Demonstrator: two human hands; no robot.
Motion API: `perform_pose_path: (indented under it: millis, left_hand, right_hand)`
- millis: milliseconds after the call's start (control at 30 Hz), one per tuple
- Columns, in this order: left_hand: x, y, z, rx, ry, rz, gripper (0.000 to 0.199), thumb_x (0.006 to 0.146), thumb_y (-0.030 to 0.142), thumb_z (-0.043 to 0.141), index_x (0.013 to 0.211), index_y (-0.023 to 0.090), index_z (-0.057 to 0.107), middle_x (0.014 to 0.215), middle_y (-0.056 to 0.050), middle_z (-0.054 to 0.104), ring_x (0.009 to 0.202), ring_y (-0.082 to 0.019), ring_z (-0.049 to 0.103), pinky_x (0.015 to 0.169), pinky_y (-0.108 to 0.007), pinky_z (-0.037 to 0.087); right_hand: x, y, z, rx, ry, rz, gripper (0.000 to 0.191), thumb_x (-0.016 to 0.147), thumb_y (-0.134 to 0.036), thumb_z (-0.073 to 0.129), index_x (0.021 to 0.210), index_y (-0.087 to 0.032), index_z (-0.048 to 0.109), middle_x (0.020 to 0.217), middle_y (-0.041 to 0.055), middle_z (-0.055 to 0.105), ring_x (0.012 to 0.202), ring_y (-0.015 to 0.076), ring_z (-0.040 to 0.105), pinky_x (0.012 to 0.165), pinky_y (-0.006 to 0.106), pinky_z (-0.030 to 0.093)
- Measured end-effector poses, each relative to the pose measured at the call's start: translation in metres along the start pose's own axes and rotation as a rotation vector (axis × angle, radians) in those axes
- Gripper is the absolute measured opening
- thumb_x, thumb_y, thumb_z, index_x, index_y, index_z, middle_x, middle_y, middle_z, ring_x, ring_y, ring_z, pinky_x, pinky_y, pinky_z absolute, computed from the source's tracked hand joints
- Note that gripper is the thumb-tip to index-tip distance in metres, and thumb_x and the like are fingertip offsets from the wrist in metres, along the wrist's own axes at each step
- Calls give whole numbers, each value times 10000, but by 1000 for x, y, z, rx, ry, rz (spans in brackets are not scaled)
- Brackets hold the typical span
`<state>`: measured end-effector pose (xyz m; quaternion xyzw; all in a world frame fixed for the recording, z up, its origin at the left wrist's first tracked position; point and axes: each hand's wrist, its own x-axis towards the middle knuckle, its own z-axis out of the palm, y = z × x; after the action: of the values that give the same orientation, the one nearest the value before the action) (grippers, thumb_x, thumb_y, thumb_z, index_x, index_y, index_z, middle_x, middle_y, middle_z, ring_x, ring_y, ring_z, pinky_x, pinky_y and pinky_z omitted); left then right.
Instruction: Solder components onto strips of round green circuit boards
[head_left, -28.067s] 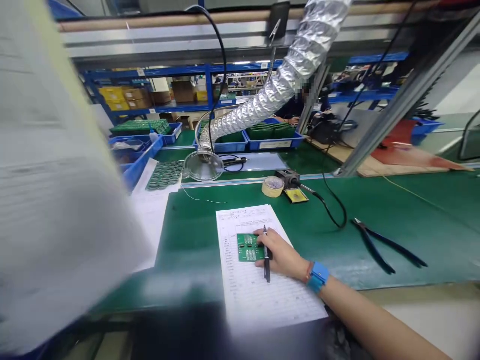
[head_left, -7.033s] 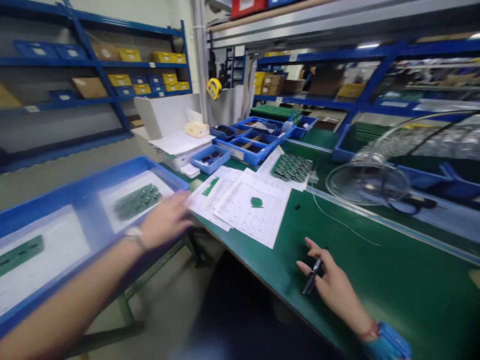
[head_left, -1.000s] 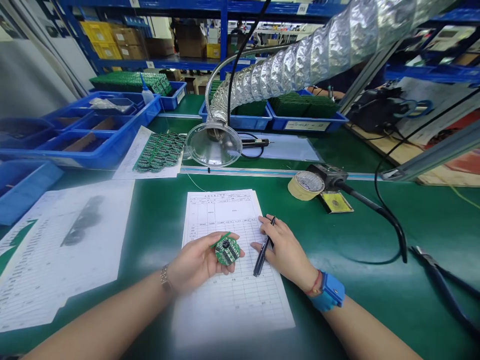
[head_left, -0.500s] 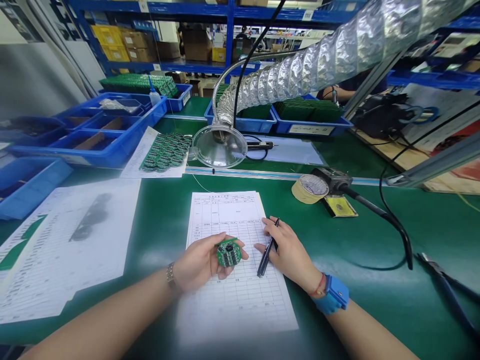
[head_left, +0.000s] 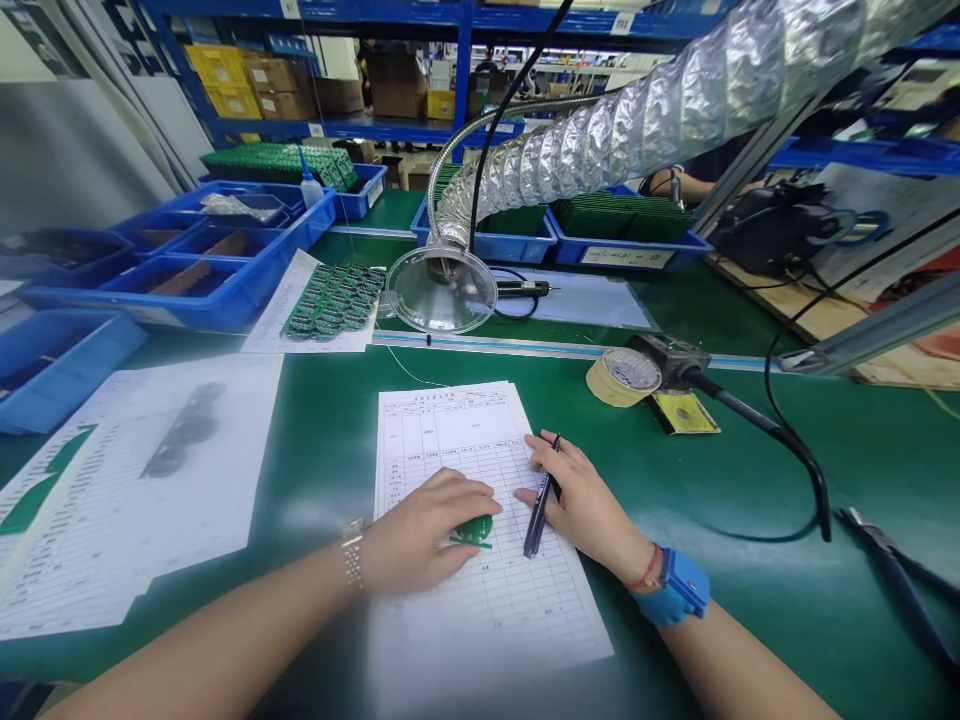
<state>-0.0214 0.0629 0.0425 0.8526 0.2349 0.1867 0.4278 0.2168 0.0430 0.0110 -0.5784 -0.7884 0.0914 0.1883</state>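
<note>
Lying on white paper (head_left: 450, 440), a round green circuit board (head_left: 474, 530) is half-covered by the cupped left hand (head_left: 424, 530); a black pen (head_left: 541, 515) is gripped by the right hand (head_left: 585, 495).

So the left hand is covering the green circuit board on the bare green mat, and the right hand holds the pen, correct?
No: the green circuit board lies on the printed form, not the mat, as the head view shows. The left hand covers it and the right hand holds the pen.

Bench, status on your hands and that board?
Left hand cupped over green circuit board, on printed form. Right hand holding black pen. Pen tip right of board, not touching.
</note>
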Motion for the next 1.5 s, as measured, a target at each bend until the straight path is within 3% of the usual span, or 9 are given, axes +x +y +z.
perform_pose_path:
  millis: [200,333,467,600,733,867,1067,1233,1500]
  left_hand:
    - [0,-5,13,294,28,-100,385,751,282,622,1094,157,500,1083,-109,579,954,-244,504,785,-393,455]
    - [-5,-12,1,381,-63,-182,709,628,420,722,1213,162,415,1263,-148,470,1066,-300,479,859,-451,429]
    - [-6,-12,-19,395,-170,-155,603,723,212,652,1258,201,373,1311,-87,443,1119,-252,443,915,-413,400]
    - [0,-13,-19,341,-213,-53,405,790,103,540,1171,211,458,1179,-37,542,1036,-192,465,868,-344,423]
    - [5,-18,-3,384,-65,-89,305,773,225,613,1055,166,514,1019,-51,581,939,-199,488,812,-354,439]
    - [2,-15,7,443,59,-122,468,692,413,678,1017,122,510,1009,-87,562,902,-223,501,763,-382,463]
    - [-8,-8,-1,472,-8,-45,192,792,161,577,980,138,546,997,-64,582,943,-199,513,810,-374,466]
    - [-3,-17,-7,458,-35,91,111,818,114,522,901,123,594,977,-65,603,937,-173,528,818,-327,478]
    - [-17,-2,21,862,68,206,296,833,8,330,954,53,596,899,-123,628,906,-211,571,738,-340,517]
  right_hand:
    - [1,2,-5,48,-62,-38,190,761,-247,621,863,-197,468,1223,101,528,1244,302,347,983,523,364]
    - [1,2,-5,62,-60,-27,199,760,-255,627,872,-195,474,1225,100,523,1250,294,341,992,506,360]
    - [1,3,-4,72,-72,-10,213,755,-269,634,880,-195,478,1233,102,517,1248,310,339,981,519,365]
    - [1,4,-3,81,-69,-5,206,756,-273,633,863,-199,473,1225,99,523,1244,311,341,987,520,355]
    - [0,6,-2,76,-74,-10,214,757,-273,632,870,-200,466,1235,94,515,1247,308,334,994,518,346]
    - [0,6,-2,77,-65,-19,211,756,-259,634,867,-201,464,1235,88,517,1243,303,340,993,511,351]
    - [1,5,-2,81,-65,-21,210,754,-271,637,860,-203,469,1217,89,531,1238,299,351,988,505,358]
    - [1,6,-2,82,-62,-22,205,756,-270,635,860,-203,471,1215,91,533,1239,294,351,996,507,350]
    - [0,5,-2,87,-69,-8,213,755,-275,638,852,-202,463,1247,93,511,1249,311,332,1001,531,330]
